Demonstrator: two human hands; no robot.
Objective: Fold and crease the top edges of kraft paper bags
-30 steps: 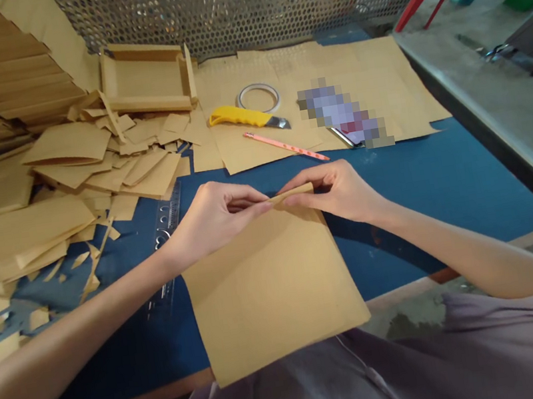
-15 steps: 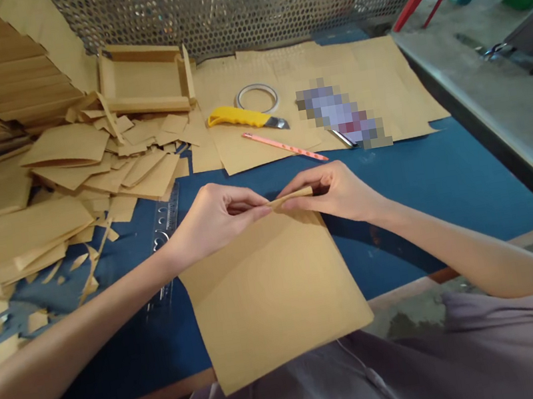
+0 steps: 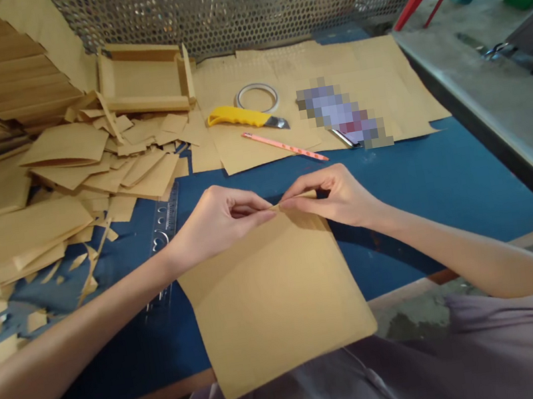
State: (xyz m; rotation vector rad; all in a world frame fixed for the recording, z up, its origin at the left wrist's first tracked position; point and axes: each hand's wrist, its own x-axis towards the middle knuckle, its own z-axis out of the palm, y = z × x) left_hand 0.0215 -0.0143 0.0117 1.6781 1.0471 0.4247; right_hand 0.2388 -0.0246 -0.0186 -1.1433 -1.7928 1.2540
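Observation:
A sheet of brown cardboard (image 3: pixel 282 298) lies over the blue table's front edge, its near side reaching past it. Along its far edge runs a narrow folded strip. My left hand (image 3: pixel 228 215) pinches this strip near its middle, thumb and fingers pressed together. Close beside it, fingertips almost touching, my right hand (image 3: pixel 329 196) pinches the same strip, and a short end sticks out under its fingers. The part of the strip between the fingertips is mostly hidden.
Beyond the hands are a pink pencil (image 3: pixel 284 147), a yellow cutter (image 3: pixel 238 117), a tape roll (image 3: pixel 256 98) and a blurred-out phone-like object (image 3: pixel 338 110). A clear ruler (image 3: pixel 164 229), cardboard scraps (image 3: pixel 38 229) and an open cardboard tray (image 3: pixel 144 80) are at left.
Both hands have shifted very slightly right and nearer to me, fingertips closer together on the strip. The sheet's near edge has moved a little toward me.

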